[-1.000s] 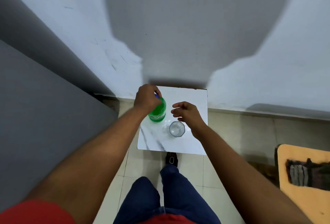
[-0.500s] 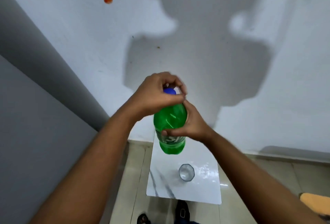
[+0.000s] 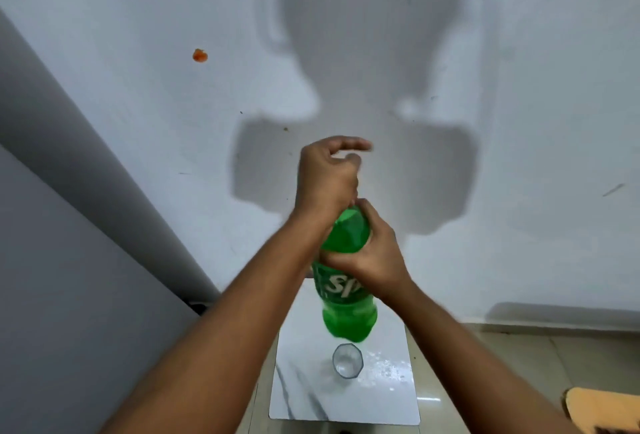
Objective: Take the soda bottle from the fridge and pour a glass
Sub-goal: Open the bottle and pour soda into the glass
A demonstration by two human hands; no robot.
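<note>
A green soda bottle (image 3: 346,309) is held upright in the air above a small white marble-look table (image 3: 301,381). My right hand (image 3: 374,253) grips the bottle around its shoulder. My left hand (image 3: 327,177) is curled over the bottle's top, hiding the blue cap; its index finger sticks out. An empty clear glass (image 3: 347,361) stands on the table just below the bottle's base.
A grey fridge side (image 3: 69,277) fills the left. A white wall (image 3: 519,122) with shadows stands right behind the table. Water drops lie on the table right of the glass. An orange-topped surface (image 3: 602,409) shows at the bottom right, over tiled floor.
The bottle went from standing on the table to being held up in both hands. My left hand has turned over the cap, which is now hidden.
</note>
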